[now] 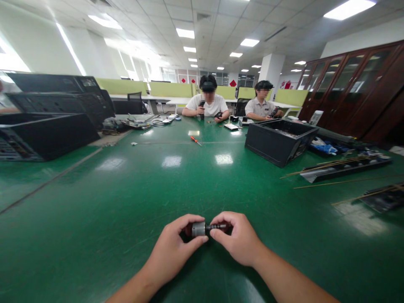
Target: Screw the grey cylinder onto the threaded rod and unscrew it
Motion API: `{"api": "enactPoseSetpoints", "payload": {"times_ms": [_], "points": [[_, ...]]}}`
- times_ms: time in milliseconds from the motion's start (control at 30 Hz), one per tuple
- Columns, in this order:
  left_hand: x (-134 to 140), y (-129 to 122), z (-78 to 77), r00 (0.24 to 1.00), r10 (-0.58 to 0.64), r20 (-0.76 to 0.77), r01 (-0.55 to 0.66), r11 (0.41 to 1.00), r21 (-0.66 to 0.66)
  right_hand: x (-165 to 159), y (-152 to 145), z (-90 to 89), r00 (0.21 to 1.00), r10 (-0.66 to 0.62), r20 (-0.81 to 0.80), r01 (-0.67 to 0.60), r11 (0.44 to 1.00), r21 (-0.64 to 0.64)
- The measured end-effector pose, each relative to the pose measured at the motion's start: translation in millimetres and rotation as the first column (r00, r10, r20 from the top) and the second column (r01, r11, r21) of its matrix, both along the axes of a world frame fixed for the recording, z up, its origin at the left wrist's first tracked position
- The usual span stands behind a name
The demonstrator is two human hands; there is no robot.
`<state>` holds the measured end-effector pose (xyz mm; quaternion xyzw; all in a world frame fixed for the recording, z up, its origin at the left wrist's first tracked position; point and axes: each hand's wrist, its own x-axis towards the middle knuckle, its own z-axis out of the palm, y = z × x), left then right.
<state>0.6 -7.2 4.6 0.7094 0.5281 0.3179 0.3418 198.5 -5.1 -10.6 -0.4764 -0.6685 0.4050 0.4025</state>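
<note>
Low in the middle of the head view, my left hand (172, 244) grips a short silver metal cylinder (198, 229) between thumb and fingers. A dark, thin rod with spiral ridges (217, 227) extends from the cylinder's right side, in line with it. My right hand (242, 240) pinches this rod between thumb and forefinger. Whether the rod is fixed in the cylinder or only touches it, I cannot tell. Both hands are close together just over the green table (151, 193). The cylinder's left end is partly covered by my left fingers.
An orange-handled screwdriver (194, 139) lies farther back. A black computer case (277, 143) stands right of centre, another case (53, 136) at left. Metal parts with thin rods (344, 168) lie at right. Two people sit across the table, one in a white T-shirt (212, 108).
</note>
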Motion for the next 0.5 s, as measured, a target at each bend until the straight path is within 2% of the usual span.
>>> {"api": "enactPoseSetpoints", "payload": {"times_ms": [500], "points": [[0.3, 0.3, 0.6, 1.0, 0.004, -0.002, -0.004, 1.0, 0.006, 0.2, 0.2, -0.5, 1.0, -0.007, -0.017, 0.007, 1.0, -0.003]]}}
